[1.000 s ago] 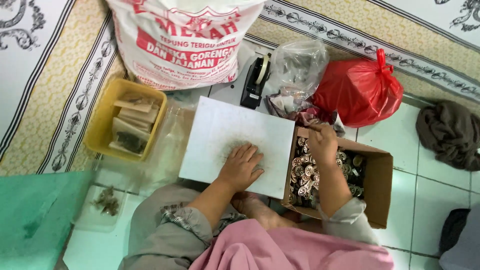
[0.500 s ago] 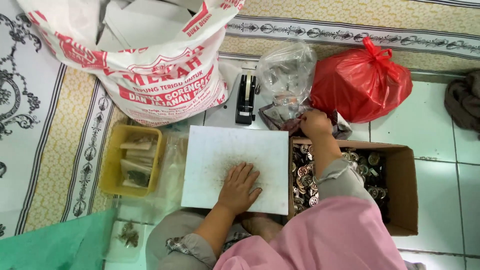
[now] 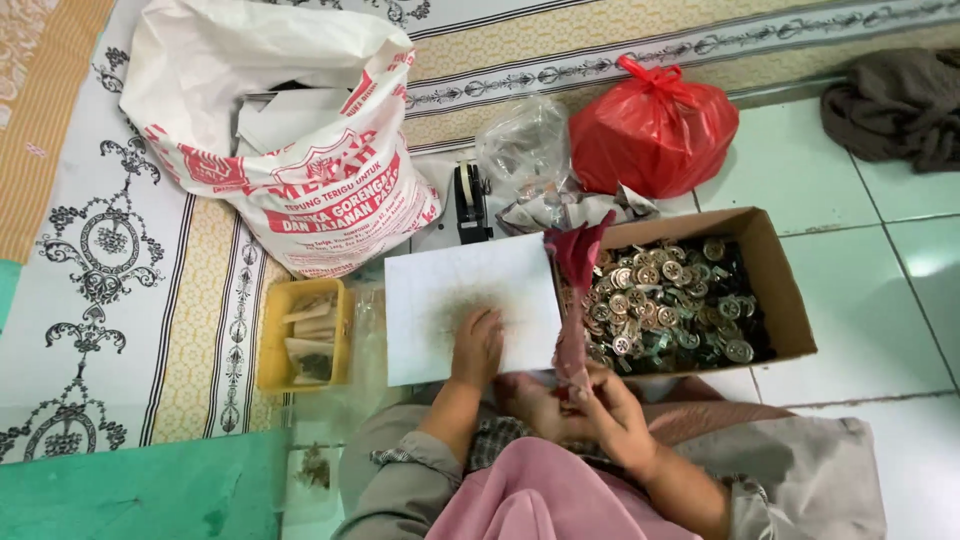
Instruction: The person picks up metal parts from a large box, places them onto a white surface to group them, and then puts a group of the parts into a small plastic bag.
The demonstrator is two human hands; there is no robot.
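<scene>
White woven sack (image 3: pixel 290 150), printed in red, mouth agape, slumped on the patterned mat (image 3: pixel 100 250): coarse plastic weave, crumpled, the bulkiest item before me.

Pale glazed floor tiles (image 3: pixel 870 400), smooth and shiny, bearing everything to my right.

Green cloth (image 3: pixel 130 495), flat, at my near left.

Cardboard box (image 3: pixel 780 290), brown, flaps open, on the tiles just right of the sheet, filled with small round metal pieces (image 3: pixel 660 300), brassy and silvery, heaped loosely.

Red plastic bag (image 3: pixel 650 130), knotted at the top, glossy and bulging, beyond the box.

Brown cloth (image 3: pixel 895 100), soft and bunched, at the far right.

White sheet (image 3: pixel 440 290), stiff and rectangular, dusted with dark specks at its middle. My left hand (image 3: pixel 478 345) lay flat on its near edge, fingers spread, gripping nothing, pressing it down.

Clear plastic bag (image 3: pixel 525 145), thin and wrinkled, contents indistinct.

Yellow tray (image 3: pixel 272 345), hard plastic, rectangular, holding small packets, left of the sheet.

Dark red strip (image 3: pixel 578 290), limp and thin, cloth or plastic I could not tell, standing between sheet and box. My right hand (image 3: pixel 610 410) was closed about its lower end, near my lap. Half a second before, that hand had been stretched to the far end of the box beside the clear bag; it had since drawn back towards me, bringing the strip along.

Black tape dispenser (image 3: pixel 468 205), small, upright, beyond the sheet.
</scene>
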